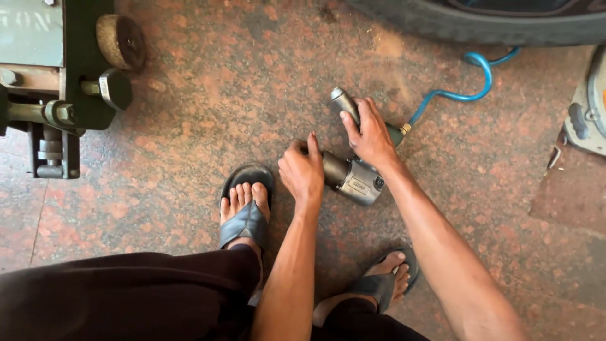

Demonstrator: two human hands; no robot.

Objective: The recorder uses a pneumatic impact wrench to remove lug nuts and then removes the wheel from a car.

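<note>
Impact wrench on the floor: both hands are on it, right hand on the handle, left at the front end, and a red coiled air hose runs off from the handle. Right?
Not quite. The head view shows the air hose is blue, not red. The rest holds: the right hand grips the handle of the impact wrench and the left hand is at its front end.

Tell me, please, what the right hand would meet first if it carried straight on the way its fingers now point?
The right hand already wraps the impact wrench handle. Its fingers point up-left, where only bare speckled floor shows to the picture's edge, so the way looks free, though depth is unclear.
</note>
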